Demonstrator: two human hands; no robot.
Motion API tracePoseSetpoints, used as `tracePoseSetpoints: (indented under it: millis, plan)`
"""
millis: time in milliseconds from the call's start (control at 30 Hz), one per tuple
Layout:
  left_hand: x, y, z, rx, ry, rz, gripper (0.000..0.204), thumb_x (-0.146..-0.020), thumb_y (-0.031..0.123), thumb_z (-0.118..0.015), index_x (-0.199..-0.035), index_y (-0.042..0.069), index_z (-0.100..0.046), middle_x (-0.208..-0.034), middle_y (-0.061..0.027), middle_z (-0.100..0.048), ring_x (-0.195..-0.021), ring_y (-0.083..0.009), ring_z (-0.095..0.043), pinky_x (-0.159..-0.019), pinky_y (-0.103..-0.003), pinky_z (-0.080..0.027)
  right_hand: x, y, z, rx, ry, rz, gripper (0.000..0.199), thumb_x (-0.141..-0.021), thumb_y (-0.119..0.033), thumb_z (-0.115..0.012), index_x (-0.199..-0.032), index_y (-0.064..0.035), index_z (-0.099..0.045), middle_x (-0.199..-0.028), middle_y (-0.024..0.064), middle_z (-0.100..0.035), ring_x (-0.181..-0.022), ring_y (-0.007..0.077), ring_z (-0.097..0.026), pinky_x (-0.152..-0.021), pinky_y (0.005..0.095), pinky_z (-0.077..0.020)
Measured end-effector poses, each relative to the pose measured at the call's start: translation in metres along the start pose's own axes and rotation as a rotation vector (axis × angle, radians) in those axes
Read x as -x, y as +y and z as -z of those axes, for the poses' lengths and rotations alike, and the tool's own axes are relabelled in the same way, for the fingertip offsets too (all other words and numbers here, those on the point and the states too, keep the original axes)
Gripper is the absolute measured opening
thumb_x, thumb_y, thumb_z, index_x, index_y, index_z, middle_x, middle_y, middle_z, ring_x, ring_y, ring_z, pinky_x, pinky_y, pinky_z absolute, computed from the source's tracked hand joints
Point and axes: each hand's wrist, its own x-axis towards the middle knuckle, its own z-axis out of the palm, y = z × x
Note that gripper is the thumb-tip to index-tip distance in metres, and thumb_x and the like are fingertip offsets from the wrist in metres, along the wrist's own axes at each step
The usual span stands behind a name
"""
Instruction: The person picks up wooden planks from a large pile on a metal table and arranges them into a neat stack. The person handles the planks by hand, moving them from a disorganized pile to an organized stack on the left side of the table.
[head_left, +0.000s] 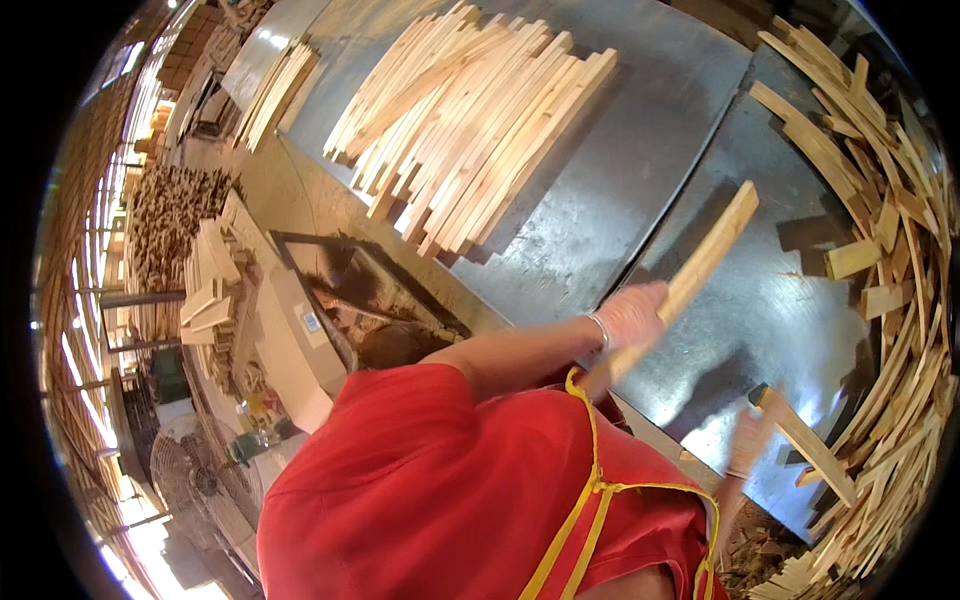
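We're reading the view as a clock. The table (570, 220) is spreading from 12 to 4. A row of strips (480, 130) is lying on it at 12; a smaller stack (275, 95) is lying left of that, between 10 and 11. An offcut heap (900, 430) is curving along 2 to 5. The left hand (633, 315) is holding a wood strip (715, 245) near centre, end pointing to 1. The right hand (750, 440) is hovering at 4, beside another piece (812, 450). A carton (295, 325) is sitting at 9, a fan (200, 470) at 8.
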Motion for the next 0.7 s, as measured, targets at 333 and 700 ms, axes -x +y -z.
tracePoseSetpoints:
  millis: [333,700]
  plan:
    - [0.032,-0.179,0.175,-0.809,0.604,0.1,0.047,-0.092,0.022,-0.067,-0.138,0.015,-0.061,-0.134,-0.0142,-0.061,-0.136,-0.0326,-0.055,-0.107,-0.051,-0.046,-0.109,0.034,0.079,0.749,-0.651,-0.354,0.071,-0.088,-0.029,-0.072,-0.155,-0.0158,-0.05,-0.143,0.0194,-0.061,-0.135,0.0417,-0.054,-0.11,0.0532,-0.0478]
    - [0.203,-0.299,0.158,-0.07,0.815,0.478,0.044,-0.093,0.029,-0.074,-0.131,0.007,-0.07,-0.129,-0.0172,-0.067,-0.113,-0.0335,-0.068,-0.101,-0.044,-0.054,-0.315,-0.26,-0.179,-0.951,-0.538,-0.45,0.066,-0.103,-0.057,-0.062,-0.132,0.0027,-0.063,-0.114,0.0119,-0.067,-0.1,0.0235,-0.068,-0.084,0.041,-0.0581]
